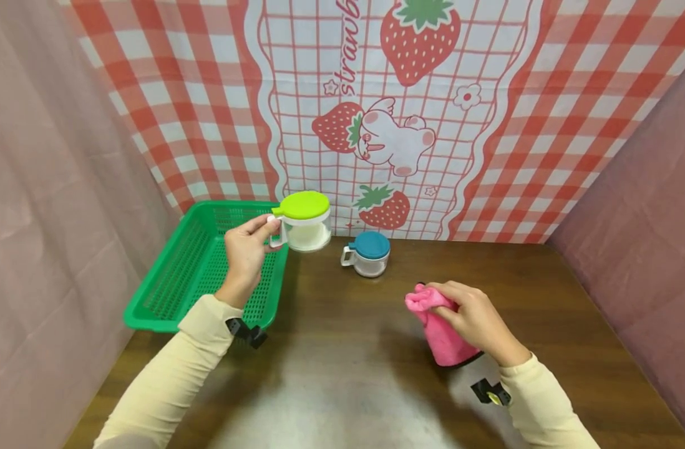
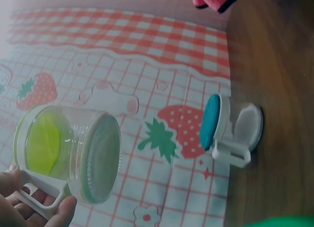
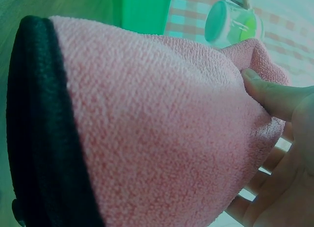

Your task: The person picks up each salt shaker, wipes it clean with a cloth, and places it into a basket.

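My left hand grips the white handle of a clear seasoning jar with a lime-green lid, held up in the air beside the basket's right rim. Its ribbed base faces the camera in the left wrist view, where fingers curl round the handle. A second, blue-lidded jar stands upright on the table by the back wall, its handle to the left. My right hand pinches a pink cloth by its bunched top. The cloth hangs down, and its dark-edged side shows large in the right wrist view.
A green plastic basket with slotted walls stands at the left of the brown wooden table. Behind the table hangs a red-checked strawberry cloth. Pink curtains enclose both sides.
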Action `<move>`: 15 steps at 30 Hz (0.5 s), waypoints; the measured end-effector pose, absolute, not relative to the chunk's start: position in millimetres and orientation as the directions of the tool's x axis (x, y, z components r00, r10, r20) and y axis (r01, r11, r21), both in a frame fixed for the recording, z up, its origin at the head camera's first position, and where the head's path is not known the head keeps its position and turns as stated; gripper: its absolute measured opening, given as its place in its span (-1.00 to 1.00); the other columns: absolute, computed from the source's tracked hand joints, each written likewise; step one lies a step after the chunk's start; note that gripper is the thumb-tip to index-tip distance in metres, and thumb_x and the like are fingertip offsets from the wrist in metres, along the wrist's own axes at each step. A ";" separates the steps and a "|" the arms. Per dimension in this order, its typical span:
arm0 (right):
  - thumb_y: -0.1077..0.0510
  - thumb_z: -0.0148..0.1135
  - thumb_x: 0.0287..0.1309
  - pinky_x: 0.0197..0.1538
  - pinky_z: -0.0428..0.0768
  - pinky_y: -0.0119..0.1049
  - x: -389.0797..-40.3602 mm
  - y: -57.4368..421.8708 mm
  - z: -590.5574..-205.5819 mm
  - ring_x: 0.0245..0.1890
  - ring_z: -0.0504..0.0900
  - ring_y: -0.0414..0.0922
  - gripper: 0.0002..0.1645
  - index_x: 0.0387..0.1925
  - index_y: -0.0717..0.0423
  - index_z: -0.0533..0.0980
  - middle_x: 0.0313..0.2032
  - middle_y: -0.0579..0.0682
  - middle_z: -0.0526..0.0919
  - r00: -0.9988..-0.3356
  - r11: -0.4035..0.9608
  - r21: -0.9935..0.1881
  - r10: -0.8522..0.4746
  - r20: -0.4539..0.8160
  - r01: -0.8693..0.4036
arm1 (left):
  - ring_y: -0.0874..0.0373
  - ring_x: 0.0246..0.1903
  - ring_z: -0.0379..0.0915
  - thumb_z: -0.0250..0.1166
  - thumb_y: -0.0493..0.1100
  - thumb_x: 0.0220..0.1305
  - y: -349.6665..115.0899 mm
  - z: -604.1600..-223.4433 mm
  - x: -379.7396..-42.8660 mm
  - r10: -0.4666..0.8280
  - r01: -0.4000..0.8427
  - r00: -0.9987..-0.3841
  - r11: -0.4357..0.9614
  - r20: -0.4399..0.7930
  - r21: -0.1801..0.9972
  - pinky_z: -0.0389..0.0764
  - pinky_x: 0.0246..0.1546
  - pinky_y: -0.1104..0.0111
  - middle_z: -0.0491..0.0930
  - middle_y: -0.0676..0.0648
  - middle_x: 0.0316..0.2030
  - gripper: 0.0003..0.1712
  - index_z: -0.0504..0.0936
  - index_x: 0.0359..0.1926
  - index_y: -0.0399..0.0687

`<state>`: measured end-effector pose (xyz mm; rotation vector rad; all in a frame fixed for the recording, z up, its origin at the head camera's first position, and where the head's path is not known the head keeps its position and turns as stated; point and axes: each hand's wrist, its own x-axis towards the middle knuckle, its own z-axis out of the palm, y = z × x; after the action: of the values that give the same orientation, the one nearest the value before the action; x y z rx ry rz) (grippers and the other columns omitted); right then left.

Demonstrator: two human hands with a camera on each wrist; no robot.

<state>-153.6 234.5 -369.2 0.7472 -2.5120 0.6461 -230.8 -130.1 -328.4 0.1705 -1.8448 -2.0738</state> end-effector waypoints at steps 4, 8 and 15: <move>0.26 0.41 -0.23 -0.34 0.59 -0.28 -150.6 235.5 -370.2 -0.35 0.57 -0.22 -0.56 -0.16 0.10 0.59 -0.36 -0.10 0.65 -0.768 0.752 -0.311 -0.381 0.515 -0.581 | 0.25 -0.41 0.56 0.35 -0.11 0.00 -139.3 -332.2 -235.7 -0.369 0.175 -0.920 -0.090 0.130 0.980 0.68 -0.52 0.39 0.63 0.09 -0.46 -0.59 0.62 -0.13 -0.27; 0.27 0.41 -0.22 -0.35 0.58 -0.31 -150.7 235.9 -370.3 -0.36 0.56 -0.24 -0.56 -0.16 0.09 0.59 -0.36 -0.12 0.65 -0.772 0.756 -0.310 -0.378 0.511 -0.576 | 0.23 -0.44 0.56 0.36 -0.13 0.00 -149.3 -335.2 -243.9 -0.406 0.175 -0.906 -0.105 0.118 0.979 0.67 -0.57 0.40 0.62 0.09 -0.51 -0.61 0.62 -0.15 -0.29; 0.27 0.41 -0.23 -0.36 0.57 -0.32 -152.9 236.0 -370.3 -0.38 0.55 -0.25 -0.55 -0.15 0.08 0.58 -0.38 -0.12 0.64 -0.761 0.753 -0.299 -0.386 0.522 -0.587 | 0.24 -0.48 0.56 0.36 -0.17 0.00 -165.4 -337.4 -258.8 -0.468 0.162 -0.881 -0.144 0.077 0.976 0.65 -0.63 0.43 0.61 0.07 -0.54 -0.61 0.62 -0.15 -0.31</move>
<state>-152.9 236.0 -370.3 0.7387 -2.5173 0.6326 -258.8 -165.4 -337.4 0.3428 -1.7213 -2.0735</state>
